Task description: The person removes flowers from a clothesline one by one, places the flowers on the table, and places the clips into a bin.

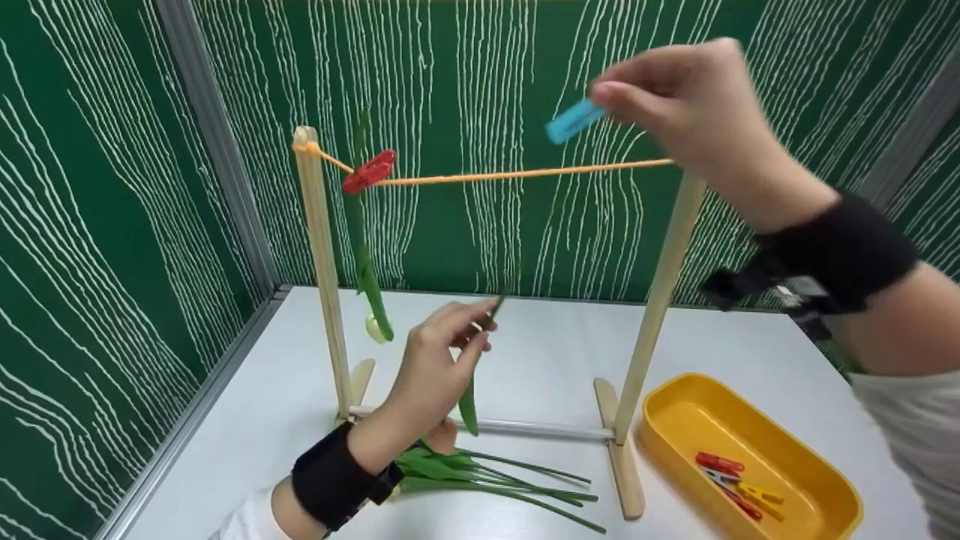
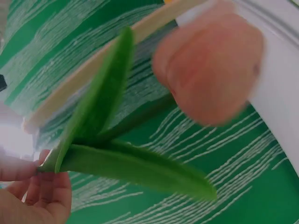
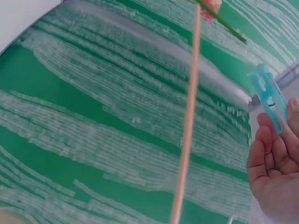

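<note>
My left hand [image 1: 435, 367] pinches the green stem of a pink tulip [image 2: 210, 70] below the orange string [image 1: 517, 175]. The bloom hangs downward in the head view, and two long leaves [image 2: 140, 168] spread beside the stem. Raised above the string on the right, my right hand [image 1: 705, 112] pinches a light blue clothespin [image 1: 574, 121] between thumb and fingers. A red clothespin [image 1: 370, 172] clips another tulip [image 1: 377, 328], pale and head down, to the string's left end.
A wooden post [image 1: 319, 262] holds the string at left, and a second post [image 1: 664, 300] stands at right. Several cut stems [image 1: 525, 487] lie on the white table [image 1: 247, 420]. The yellow tray [image 1: 750, 412] at front right contains several clothespins [image 1: 720, 462].
</note>
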`<state>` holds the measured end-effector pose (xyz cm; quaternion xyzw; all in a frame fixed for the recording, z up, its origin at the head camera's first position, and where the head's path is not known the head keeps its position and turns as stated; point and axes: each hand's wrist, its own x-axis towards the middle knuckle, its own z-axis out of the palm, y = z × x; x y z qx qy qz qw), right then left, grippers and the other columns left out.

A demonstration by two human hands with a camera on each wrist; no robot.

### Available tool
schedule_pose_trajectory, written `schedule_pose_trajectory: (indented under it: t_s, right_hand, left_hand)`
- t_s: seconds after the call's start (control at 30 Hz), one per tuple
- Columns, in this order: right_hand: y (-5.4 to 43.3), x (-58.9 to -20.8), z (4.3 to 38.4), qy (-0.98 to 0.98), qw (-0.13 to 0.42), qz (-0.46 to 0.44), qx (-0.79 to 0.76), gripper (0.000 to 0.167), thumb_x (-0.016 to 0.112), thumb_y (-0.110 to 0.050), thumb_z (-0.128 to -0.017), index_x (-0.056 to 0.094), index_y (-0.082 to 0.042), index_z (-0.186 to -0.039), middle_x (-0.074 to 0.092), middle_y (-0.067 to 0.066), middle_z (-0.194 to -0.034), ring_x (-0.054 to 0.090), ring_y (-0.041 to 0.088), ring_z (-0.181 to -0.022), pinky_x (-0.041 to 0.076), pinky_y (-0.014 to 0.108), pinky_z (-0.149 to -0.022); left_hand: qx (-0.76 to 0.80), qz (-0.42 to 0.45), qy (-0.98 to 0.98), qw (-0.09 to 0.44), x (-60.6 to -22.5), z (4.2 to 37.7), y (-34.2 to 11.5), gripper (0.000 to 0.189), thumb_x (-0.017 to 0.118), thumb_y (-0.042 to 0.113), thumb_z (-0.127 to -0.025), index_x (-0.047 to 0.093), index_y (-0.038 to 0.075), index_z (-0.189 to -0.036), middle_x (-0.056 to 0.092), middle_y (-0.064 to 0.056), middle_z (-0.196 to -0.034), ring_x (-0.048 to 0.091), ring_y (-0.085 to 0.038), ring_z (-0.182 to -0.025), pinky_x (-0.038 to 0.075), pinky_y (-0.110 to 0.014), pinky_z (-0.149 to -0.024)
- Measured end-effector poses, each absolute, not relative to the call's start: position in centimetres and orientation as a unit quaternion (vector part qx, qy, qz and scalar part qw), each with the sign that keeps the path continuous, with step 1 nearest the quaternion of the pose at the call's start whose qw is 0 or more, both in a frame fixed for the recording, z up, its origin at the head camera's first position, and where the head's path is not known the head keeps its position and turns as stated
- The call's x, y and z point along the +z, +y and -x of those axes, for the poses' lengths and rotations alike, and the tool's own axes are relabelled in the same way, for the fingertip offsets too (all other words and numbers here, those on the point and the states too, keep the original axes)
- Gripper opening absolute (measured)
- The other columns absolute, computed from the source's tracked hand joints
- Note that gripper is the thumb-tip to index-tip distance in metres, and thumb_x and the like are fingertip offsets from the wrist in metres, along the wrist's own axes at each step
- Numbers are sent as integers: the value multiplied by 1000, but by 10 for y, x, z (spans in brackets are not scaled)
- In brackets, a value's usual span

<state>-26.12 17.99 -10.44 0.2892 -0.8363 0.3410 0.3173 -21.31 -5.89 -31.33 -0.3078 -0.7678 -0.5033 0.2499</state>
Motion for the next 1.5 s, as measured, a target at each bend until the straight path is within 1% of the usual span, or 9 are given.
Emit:
schedule_pose_trajectory:
  t_s: [0.1, 0.3, 0.53, 0.7, 0.93, 1.03, 1.13, 1.3, 1.5]
  right_hand:
    - [214, -113, 252, -844, 312, -264, 348, 24, 67, -27, -87, 74, -9, -101, 70, -7, -82, 60, 13, -73, 48, 9, -66]
    - [269, -158, 227, -871, 302, -199, 332, 26, 72, -22, -83, 71, -8, -104, 68, -14, -80, 55, 9, -62, 45, 8, -55]
    - [330, -241, 208, -896, 267, -113, 337, 32, 78, -19, -78, 69, -9, -107, 68, -16, -83, 61, 5, -65, 49, 12, -58]
    - [366, -312, 202, -911, 197, -63, 356, 38, 76, -23, -80, 66, -3, -110, 70, -9, -83, 64, 6, -66, 52, 18, -57]
    - [390, -387, 199, -927, 39, 20, 372, 57, 71, -39, -82, 60, 0, -122, 69, 12, -105, 66, 11, -80, 55, 20, -71]
    - [392, -411, 201, -919, -11, 57, 390, 63, 72, -43, -80, 58, 0, -123, 68, 13, -109, 65, 18, -84, 55, 21, -74]
    - [393, -430, 203, -917, -45, 75, 388, 66, 74, -43, -77, 58, 2, -122, 67, 14, -106, 62, 22, -83, 55, 21, -72]
    - [394, -453, 205, -923, -80, 85, 366, 61, 77, -39, -74, 61, 2, -117, 68, 10, -101, 58, 20, -79, 55, 22, -71]
    - [392, -468, 209, -933, -89, 72, 341, 51, 79, -33, -72, 65, 0, -108, 68, 8, -95, 57, 17, -75, 56, 25, -70]
  left_hand:
    - [-488, 329, -774, 232, -319, 205, -55, 31, 59, -7, -87, 65, 2, -116, 65, -8, -94, 62, -14, -76, 53, -19, -65]
    - [-425, 362, -808, 186, -338, 197, -51, 28, 58, -4, -89, 68, 5, -113, 64, -5, -92, 59, -9, -75, 50, -14, -64]
    - [-372, 386, -838, 102, -368, 195, -55, 30, 56, -4, -91, 68, 9, -114, 63, -3, -92, 57, -7, -81, 48, -14, -68]
    - [-325, 395, -857, 60, -390, 195, -58, 34, 56, -7, -89, 68, 10, -116, 63, -1, -92, 57, -8, -87, 48, -16, -75]
    - [-252, 409, -874, 67, -419, 201, -61, 38, 59, -10, -84, 69, 12, -113, 62, 1, -89, 58, -10, -87, 46, -17, -74]
    - [-232, 413, -878, 69, -428, 204, -61, 38, 58, -12, -83, 70, 11, -111, 63, -1, -89, 58, -11, -85, 46, -19, -75]
    - [-217, 413, -882, 60, -434, 206, -61, 38, 56, -13, -84, 71, 11, -110, 63, -1, -89, 57, -10, -84, 46, -20, -76]
    - [-187, 406, -893, 52, -446, 210, -58, 39, 58, -13, -82, 72, 12, -108, 62, 1, -88, 57, -10, -83, 44, -19, -71]
    - [-130, 392, -909, 55, -462, 219, -52, 43, 61, -15, -76, 73, 14, -106, 63, -2, -90, 57, -12, -84, 46, -20, -68]
